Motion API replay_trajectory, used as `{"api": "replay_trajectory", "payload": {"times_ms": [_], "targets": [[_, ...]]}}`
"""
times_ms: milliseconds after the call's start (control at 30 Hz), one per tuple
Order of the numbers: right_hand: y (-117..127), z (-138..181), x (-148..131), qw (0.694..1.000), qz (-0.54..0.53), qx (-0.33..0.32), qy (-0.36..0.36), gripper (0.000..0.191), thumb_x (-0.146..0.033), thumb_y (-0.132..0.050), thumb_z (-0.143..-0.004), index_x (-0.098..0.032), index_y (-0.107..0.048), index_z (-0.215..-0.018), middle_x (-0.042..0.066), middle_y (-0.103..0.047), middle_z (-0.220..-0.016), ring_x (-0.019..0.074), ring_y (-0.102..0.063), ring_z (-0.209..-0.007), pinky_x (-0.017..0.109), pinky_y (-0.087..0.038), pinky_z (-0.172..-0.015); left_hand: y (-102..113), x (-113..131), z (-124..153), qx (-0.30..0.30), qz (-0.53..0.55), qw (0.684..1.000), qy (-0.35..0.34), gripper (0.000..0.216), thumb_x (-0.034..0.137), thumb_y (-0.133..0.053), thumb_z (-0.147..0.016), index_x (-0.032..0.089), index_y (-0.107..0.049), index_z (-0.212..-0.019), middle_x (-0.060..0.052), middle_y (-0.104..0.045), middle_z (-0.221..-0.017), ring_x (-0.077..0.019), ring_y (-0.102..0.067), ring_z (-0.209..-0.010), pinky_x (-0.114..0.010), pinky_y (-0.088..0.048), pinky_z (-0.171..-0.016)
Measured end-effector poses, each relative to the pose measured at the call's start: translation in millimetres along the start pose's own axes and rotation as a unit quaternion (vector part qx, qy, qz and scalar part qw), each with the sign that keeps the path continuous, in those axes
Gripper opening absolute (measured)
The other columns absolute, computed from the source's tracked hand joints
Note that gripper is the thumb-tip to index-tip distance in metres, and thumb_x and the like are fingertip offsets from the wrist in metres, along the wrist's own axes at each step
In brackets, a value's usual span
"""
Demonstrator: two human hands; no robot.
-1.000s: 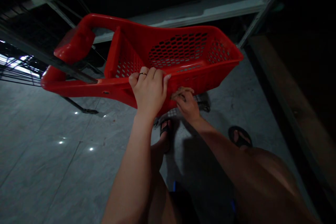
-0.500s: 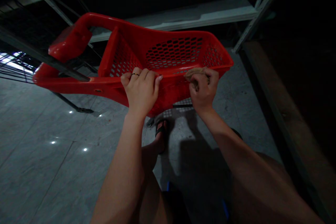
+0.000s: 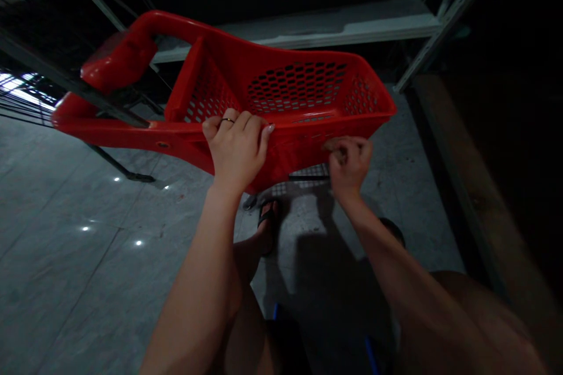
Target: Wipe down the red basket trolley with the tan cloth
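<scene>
Red shopping cart (image 3: 285,155), standing side-on before you on the grey floor (image 3: 88,269), in front of a pale shelf (image 3: 352,32); both your hands are at its near side.

Your left hand (image 3: 235,152) is curled over the near rim, gripping it; your right hand (image 3: 349,170) pinches a bunched brown cloth (image 3: 333,144) at the outer wall, though blur hides how firmly the cloth meets the plastic; should your left grip loosen under a sideways push, the cart could roll or swing; your sandalled left foot (image 3: 266,217), close beneath it, might then be struck; a loosely bunched cloth could also slip, letting your knuckles scrape the perforated wall.
</scene>
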State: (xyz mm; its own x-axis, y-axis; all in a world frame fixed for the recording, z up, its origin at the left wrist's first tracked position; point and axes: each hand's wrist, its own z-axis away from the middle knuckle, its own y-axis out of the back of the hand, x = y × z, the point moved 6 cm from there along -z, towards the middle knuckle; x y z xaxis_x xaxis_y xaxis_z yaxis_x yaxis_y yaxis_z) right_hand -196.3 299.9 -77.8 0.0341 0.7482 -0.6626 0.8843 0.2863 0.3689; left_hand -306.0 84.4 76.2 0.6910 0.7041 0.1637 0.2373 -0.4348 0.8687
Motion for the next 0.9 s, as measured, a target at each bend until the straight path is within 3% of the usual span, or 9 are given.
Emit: {"api": "replay_trajectory", "payload": {"times_ms": [67, 133, 300, 400, 467, 533, 733, 800, 900], "targets": [[12, -26, -8, 0.998, -0.005, 0.052, 0.023, 0.026, -0.011, -0.056, -0.080, -0.023, -0.062, -0.101, 0.007, -0.048, -0.114, 0.0237, -0.054, -0.112, 0.048, -0.050, -0.102, 0, 1, 1, 0.003, -0.008, 1.000, -0.005, 0.036, 0.048, -0.040, -0.106, 0.032, -0.072, -0.103, -0.009, -0.075, -0.107, -0.0364, -0.059, -0.119, -0.060, -0.032, -0.110], [14, -34, -6, 0.998, -0.005, 0.057, 0.032, 0.027, -0.009, -0.055, -0.079, -0.024, -0.062, -0.102, 0.008, -0.047, -0.117, 0.0246, -0.053, -0.116, 0.048, -0.049, -0.105, 0, 1, 1, 0.006, -0.014, 1.000, -0.007, 0.037, 0.048, -0.039, -0.106, 0.031, -0.072, -0.102, -0.009, -0.075, -0.107, -0.0364, -0.060, -0.118, -0.059, -0.032, -0.109], [-11, 18, 41, 0.995, 0.019, -0.099, -0.026, 0.014, -0.016, -0.054, -0.081, -0.021, -0.062, -0.091, 0.011, -0.051, -0.110, 0.0256, -0.052, -0.108, 0.048, -0.050, -0.101, 0, 2, 1, 0.016, -0.019, 1.000, -0.013, 0.038, 0.049, -0.038, -0.106, 0.031, -0.071, -0.099, -0.009, -0.076, -0.107, -0.0359, -0.061, -0.116, -0.057, -0.034, -0.107], [-19, 47, 58, 0.988, 0.022, -0.143, -0.047, 0.011, -0.018, -0.052, -0.081, -0.020, -0.062, -0.086, 0.009, -0.052, -0.102, 0.0233, -0.053, -0.098, 0.043, -0.052, -0.092, -1, 2, 1, 0.020, -0.017, 1.000, -0.012, 0.038, 0.050, -0.039, -0.106, 0.031, -0.071, -0.099, -0.009, -0.076, -0.107, -0.0360, -0.061, -0.116, -0.057, -0.034, -0.107], [-16, 44, 53, 0.991, 0.016, -0.122, -0.057, 0.013, -0.017, -0.051, -0.080, -0.020, -0.062, -0.086, 0.009, -0.052, -0.101, 0.0227, -0.054, -0.097, 0.042, -0.052, -0.092, -1, 3, 0, 0.020, -0.008, 1.000, -0.008, 0.038, 0.049, -0.039, -0.105, 0.031, -0.071, -0.098, -0.009, -0.076, -0.107, -0.0363, -0.061, -0.117, -0.058, -0.033, -0.108], [-5, 24, 38, 0.997, 0.010, -0.056, -0.052, 0.016, -0.014, -0.052, -0.078, -0.021, -0.062, -0.088, 0.008, -0.052, -0.102, 0.0223, -0.056, -0.099, 0.042, -0.051, -0.095, -2, 2, 0, 0.013, 0.006, 1.000, -0.001, 0.037, 0.049, -0.039, -0.105, 0.031, -0.071, -0.098, -0.009, -0.075, -0.108, -0.0374, -0.060, -0.120, -0.059, -0.032, -0.109], [25, -36, -2, 0.995, 0.022, 0.086, 0.052, 0.024, -0.009, -0.054, -0.076, -0.023, -0.061, -0.095, 0.008, -0.049, -0.112, 0.0212, -0.057, -0.104, 0.042, -0.051, -0.098, -2, 3, 1, 0.006, 0.022, 1.000, 0.000, 0.037, 0.048, -0.039, -0.105, 0.031, -0.071, -0.100, -0.010, -0.075, -0.109, -0.0375, -0.059, -0.123, -0.059, -0.031, -0.112], [24, -31, 7, 0.994, 0.039, 0.080, 0.067, 0.025, -0.009, -0.052, -0.076, -0.022, -0.059, -0.096, 0.009, -0.048, -0.113, 0.0225, -0.055, -0.108, 0.045, -0.050, -0.102, -2, 4, 2, 0.008, 0.025, 1.000, -0.004, 0.037, 0.048, -0.039, -0.105, 0.030, -0.071, -0.100, -0.010, -0.075, -0.108, -0.0372, -0.060, -0.123, -0.059, -0.031, -0.112], [14, -7, 37, 0.998, 0.068, 0.010, -0.002, 0.023, -0.011, -0.050, -0.077, -0.021, -0.056, -0.096, 0.012, -0.048, -0.115, 0.0251, -0.053, -0.114, 0.049, -0.047, -0.106, -2, 5, 2, 0.009, 0.032, 0.999, -0.007, 0.035, 0.046, -0.040, -0.105, 0.030, -0.071, -0.101, -0.009, -0.075, -0.106, -0.0376, -0.060, -0.123, -0.059, -0.031, -0.113]]}}
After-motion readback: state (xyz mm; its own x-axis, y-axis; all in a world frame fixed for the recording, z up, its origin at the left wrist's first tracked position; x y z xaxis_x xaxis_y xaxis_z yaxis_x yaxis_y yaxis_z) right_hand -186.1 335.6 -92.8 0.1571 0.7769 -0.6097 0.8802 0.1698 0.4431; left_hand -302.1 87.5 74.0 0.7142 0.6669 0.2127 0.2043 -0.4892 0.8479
